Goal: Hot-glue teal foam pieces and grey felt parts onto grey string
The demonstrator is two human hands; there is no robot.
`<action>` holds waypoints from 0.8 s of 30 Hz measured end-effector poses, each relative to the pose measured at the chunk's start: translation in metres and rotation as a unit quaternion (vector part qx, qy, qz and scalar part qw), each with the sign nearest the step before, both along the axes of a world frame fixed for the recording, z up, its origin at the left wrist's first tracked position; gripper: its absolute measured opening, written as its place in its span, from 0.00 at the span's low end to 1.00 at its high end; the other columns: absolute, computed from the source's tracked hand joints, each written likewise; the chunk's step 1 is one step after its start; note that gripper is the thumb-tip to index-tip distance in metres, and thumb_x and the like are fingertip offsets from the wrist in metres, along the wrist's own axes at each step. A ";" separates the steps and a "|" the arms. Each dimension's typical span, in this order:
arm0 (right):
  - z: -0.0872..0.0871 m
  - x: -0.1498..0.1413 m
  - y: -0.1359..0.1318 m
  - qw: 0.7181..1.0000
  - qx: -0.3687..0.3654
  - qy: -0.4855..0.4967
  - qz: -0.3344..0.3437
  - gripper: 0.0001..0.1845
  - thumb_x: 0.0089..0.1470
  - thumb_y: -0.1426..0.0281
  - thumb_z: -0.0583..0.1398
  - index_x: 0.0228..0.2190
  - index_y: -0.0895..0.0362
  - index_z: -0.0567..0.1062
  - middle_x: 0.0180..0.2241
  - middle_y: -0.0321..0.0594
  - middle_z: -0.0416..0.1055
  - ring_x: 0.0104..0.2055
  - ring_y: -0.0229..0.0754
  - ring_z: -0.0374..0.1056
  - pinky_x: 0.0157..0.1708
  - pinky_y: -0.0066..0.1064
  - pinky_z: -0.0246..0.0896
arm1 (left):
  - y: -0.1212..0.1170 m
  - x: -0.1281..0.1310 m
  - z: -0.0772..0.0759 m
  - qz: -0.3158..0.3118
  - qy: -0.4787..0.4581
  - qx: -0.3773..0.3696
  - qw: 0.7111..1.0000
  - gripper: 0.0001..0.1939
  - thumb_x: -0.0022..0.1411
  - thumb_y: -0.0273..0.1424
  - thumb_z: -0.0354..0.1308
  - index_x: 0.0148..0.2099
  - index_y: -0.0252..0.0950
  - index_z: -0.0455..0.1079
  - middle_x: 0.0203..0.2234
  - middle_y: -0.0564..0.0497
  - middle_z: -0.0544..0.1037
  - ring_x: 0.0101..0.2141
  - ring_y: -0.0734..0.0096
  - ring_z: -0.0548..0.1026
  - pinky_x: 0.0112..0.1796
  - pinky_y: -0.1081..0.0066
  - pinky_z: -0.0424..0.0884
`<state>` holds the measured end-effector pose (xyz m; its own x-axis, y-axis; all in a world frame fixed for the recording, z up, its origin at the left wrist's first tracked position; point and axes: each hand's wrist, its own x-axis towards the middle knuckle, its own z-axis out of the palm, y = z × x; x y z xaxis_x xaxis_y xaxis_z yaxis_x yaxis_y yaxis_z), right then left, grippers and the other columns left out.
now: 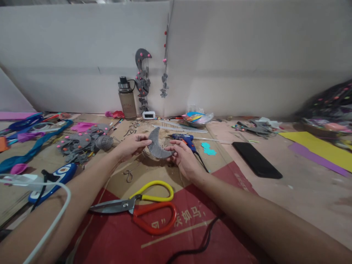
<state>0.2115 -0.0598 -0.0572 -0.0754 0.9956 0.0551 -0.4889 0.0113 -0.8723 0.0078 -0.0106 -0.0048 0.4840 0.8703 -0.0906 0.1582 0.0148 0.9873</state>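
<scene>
A grey felt-like crescent moon (158, 149) is held up between both hands over the cardboard. My left hand (136, 145) pinches its left side, thumb on the front face. At the lower right tip, the fingers of my right hand (181, 156) are closed on the same crescent. Just behind my right hand lies a blue glue gun (183, 139), partly covered by the fingers. Large scissors (137, 205) with one yellow and one red handle rest on the cardboard nearer to me. A small loop of grey string (128, 176) lies below my left hand.
Grey pieces with pink pompoms (79, 143) are heaped at left beside a ball of grey yarn (104, 142). A bottle (127, 99) stands by the wall near a hanging moon decoration (142, 73). A black phone (257, 160) and teal cutouts (208, 149) lie right.
</scene>
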 end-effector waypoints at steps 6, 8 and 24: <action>0.002 0.001 0.001 1.000 -0.014 0.026 0.000 0.15 0.53 0.58 0.56 0.36 0.55 0.66 0.29 0.37 0.73 0.25 0.35 0.66 0.26 0.28 0.64 | 0.000 0.000 0.000 0.003 0.001 0.005 1.000 0.13 0.53 0.39 0.62 0.32 0.35 0.66 0.13 0.62 0.53 0.13 0.85 0.47 0.15 0.79 0.41; 0.002 0.000 0.001 1.000 -0.010 -0.004 -0.004 0.15 0.50 0.59 0.58 0.37 0.54 0.66 0.30 0.36 0.72 0.24 0.33 0.65 0.26 0.27 0.63 | 0.001 0.000 0.000 0.005 0.003 0.006 1.000 0.13 0.53 0.39 0.62 0.32 0.36 0.67 0.13 0.62 0.53 0.13 0.85 0.47 0.15 0.79 0.41; 0.013 0.023 -0.003 0.657 0.396 -0.637 -0.076 0.15 0.50 0.83 0.52 0.35 0.56 0.73 0.38 0.44 0.72 0.43 0.45 0.61 0.48 0.40 0.54 | 0.000 0.005 -0.007 0.065 0.155 0.082 0.982 0.11 0.44 0.29 0.64 0.35 0.35 0.76 0.28 0.52 0.78 0.24 0.77 0.69 0.26 0.77 0.63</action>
<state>0.2341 -0.0629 -0.0446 -0.4650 0.6936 0.5502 0.6912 0.6728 -0.2639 0.0129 -0.0101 -0.0121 0.3393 0.9381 -0.0690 0.4581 -0.1008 0.8832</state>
